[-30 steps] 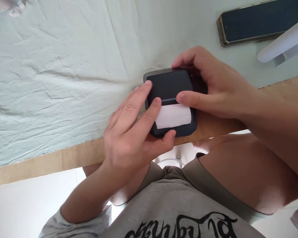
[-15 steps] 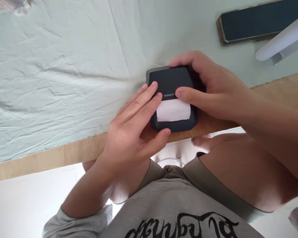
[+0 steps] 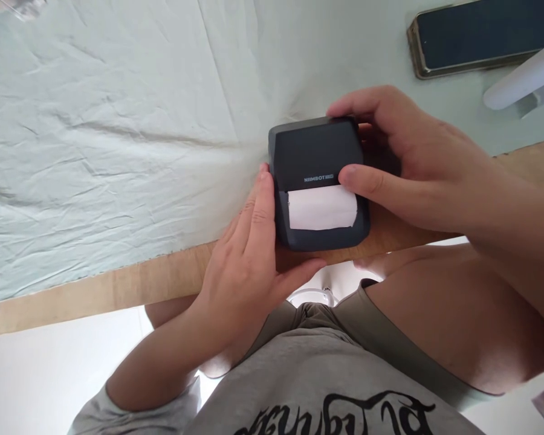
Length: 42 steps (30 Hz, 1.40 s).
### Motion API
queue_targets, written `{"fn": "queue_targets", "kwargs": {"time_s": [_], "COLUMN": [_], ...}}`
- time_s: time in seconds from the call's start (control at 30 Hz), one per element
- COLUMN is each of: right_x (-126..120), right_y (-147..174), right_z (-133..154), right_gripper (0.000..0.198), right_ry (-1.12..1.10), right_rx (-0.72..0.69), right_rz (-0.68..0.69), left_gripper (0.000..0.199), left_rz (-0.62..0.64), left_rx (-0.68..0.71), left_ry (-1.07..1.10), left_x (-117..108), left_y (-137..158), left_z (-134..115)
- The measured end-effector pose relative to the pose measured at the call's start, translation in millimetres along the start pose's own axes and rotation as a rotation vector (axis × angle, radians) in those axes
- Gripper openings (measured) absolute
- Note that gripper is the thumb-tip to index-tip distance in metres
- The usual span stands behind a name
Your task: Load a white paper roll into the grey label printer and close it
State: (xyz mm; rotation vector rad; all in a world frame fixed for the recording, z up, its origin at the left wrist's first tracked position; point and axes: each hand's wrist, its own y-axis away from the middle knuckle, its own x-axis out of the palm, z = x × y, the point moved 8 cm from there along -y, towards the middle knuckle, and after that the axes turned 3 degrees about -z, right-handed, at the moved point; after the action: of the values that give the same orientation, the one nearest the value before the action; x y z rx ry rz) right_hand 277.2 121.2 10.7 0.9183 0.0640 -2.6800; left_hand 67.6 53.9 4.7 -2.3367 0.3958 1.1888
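Centrally: one black device (image 3: 317,151), lettered NIIMBOT, lying at the near edge of the table (image 3: 154,278), partly over the bare wood strip. One piece of white paper (image 3: 323,208), lying across its lower part, just below the lettering. One right hand (image 3: 399,151), its grip closed on the device: thumb on the upper face beside the lettering, fingers at the far edge and right side. One left hand (image 3: 249,254), its grip unclosed: fingers straight along the device's left side, thumb extended below the near edge. One pale green cloth (image 3: 118,181), creased, covering most of the table. One phone (image 3: 485,36), dark screen up, at upper right. One white object (image 3: 526,78), cut by the frame, just beside the phone.
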Motion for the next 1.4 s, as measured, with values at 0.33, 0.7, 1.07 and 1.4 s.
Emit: {"fn": "queue_targets", "kwargs": {"time_s": [0.33, 0.7, 1.07, 1.4], "right_x": [-9, -10, -8, -12], "right_y": [-2, -3, -2, -1], "right_z": [-14, -16, -18, -27], "right_gripper": [0.078, 0.078, 0.075, 0.083], "right_ry": [0.065, 0.058, -0.195, -0.199], "right_rx": [0.022, 0.011, 0.183, 0.154], "right_rz": [0.001, 0.0, 0.0, 0.026], "left_gripper": [0.104, 0.115, 0.107, 0.077], "left_rz": [-0.008, 0.092, 0.07, 0.005], "left_rx": [-0.001, -0.116, -0.109, -0.051], "left_ry": [-0.011, -0.021, -0.055, -0.039], "left_x": [-3, -5, -13, -21], "left_y": [0, -8, -12, -22], "left_z": [4, 18, 22, 13]}}
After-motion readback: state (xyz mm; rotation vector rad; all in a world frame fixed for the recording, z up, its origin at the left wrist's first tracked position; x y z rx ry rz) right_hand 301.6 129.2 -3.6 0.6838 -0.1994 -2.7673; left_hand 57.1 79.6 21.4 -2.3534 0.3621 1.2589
